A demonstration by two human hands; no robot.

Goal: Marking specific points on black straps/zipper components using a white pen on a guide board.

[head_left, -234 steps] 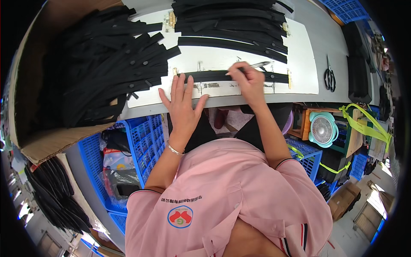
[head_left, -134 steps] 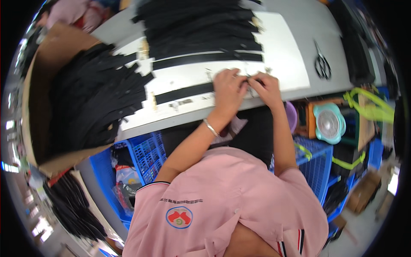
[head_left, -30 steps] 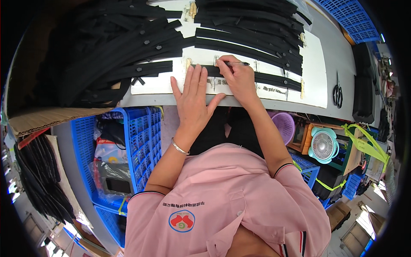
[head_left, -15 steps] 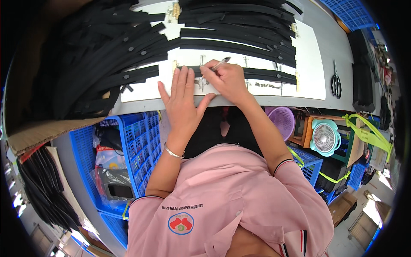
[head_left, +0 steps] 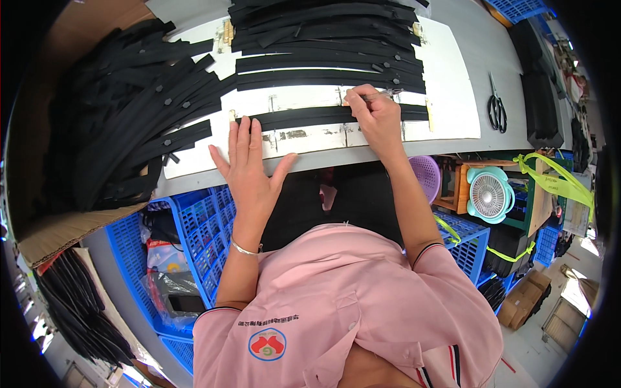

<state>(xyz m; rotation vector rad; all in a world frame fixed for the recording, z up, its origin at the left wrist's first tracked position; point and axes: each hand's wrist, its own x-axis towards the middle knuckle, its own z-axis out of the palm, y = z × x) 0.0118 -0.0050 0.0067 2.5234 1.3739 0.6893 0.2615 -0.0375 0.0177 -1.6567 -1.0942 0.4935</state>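
A black fabric strip (head_left: 304,118) lies straight across a white board (head_left: 453,87) that bears dark marks. My left hand (head_left: 251,161) is laid flat, fingers apart, with its fingertips over the strip's left end. Pinched in my right hand (head_left: 383,126) is a pen (head_left: 387,95), its back end pointing right. The pen's tip is close to the strip's upper edge, beside a mark on the board, and is partly hidden by my fingers. More black strips (head_left: 323,39) lie in rows on the board beyond both hands.
At the left, a heap of black strips (head_left: 110,129) fills a cardboard box (head_left: 84,226). Black-handled scissors (head_left: 497,111) rest on the grey table (head_left: 479,39) at the right. Below the table edge stand blue crates (head_left: 194,220), a purple basket (head_left: 425,178) and a turquoise fan (head_left: 490,194).
My right hand has moved to the right along the strip with the pen. My left hand stays at the strip's left end. The whole view has shifted slightly.
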